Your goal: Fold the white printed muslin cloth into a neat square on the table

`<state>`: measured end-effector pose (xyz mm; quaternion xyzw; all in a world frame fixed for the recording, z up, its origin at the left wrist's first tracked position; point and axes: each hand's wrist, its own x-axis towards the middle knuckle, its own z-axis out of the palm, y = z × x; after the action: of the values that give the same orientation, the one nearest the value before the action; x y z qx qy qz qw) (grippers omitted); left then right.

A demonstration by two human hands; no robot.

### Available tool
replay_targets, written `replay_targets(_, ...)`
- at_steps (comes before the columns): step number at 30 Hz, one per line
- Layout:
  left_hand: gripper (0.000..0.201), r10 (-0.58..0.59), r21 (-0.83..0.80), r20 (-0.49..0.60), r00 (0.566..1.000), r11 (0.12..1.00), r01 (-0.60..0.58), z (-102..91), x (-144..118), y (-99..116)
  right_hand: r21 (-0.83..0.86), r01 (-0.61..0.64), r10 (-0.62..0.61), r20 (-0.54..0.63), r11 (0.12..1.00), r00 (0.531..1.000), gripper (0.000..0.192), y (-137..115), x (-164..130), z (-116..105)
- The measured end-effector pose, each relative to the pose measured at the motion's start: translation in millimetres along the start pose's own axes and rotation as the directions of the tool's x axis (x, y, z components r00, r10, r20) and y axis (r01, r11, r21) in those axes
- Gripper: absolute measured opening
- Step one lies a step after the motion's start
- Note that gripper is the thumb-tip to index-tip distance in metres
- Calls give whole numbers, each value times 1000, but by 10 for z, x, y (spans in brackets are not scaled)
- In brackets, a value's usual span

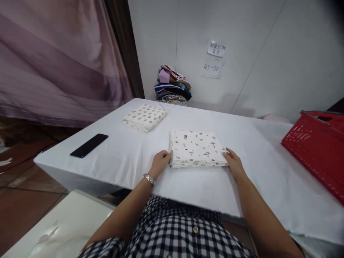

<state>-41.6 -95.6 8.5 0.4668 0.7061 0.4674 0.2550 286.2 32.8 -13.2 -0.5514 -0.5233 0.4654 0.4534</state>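
1. Nearest the camera, at 6 o'clock: a black-and-white checked shirt (174,233) with one button showing. Both bare forearms run from it up to the table (120,157), which is covered in white cloth.

2. Left hand (160,162), at 7 o'clock from frame centre: a silver watch (149,178) on the wrist. The fingers are curled together, tips touching the left edge of the folded cloth (197,148). Whether they pinch the layers cannot be told; the thumb side is hidden.

3. Right hand (233,163), at 5 o'clock: palm down, fingers together and lightly bent, tips against the cloth's right near corner. No clamp is visible; contact only.

4. Folded cloth, just below centre: a white square stack with small printed motifs, lying flat on the table between the two hands, its layered edge facing the person.

5. Phone (89,145), at 9 o'clock: black, face dark, lying flat near the table's left edge, well apart from the hands.

6. Second cloth (144,117), at 10 o'clock: folded, white with a small repeat print, lying farther back on the table.

7. Basket (317,150), at 3 o'clock: red plastic, slotted wall, at the table's right side, partly cut off by the frame.

8. Pile (173,85), at 12 o'clock: mixed coloured fabrics stacked against the wall beyond the far table edge.

9. Notes (214,59), at 1 o'clock: two paper slips on the white wall, the lower reading "45-50".

10. Curtain (59,61), at 10 to 11 o'clock: mauve, hanging at far left.
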Motion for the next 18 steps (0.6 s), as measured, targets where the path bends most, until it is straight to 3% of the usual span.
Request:
replay_targets(11, 35, -105, 171, 70, 992, 981, 92, 32, -17, 213, -23, 15, -16, -9, 1000, 1000, 60, 17, 5, -15)
replay_targets(18, 38, -152, -12, 111, 982, 988, 155, 14, -8, 169, -48, 29, -29, -3, 998, 1000, 61, 38, 24, -23)
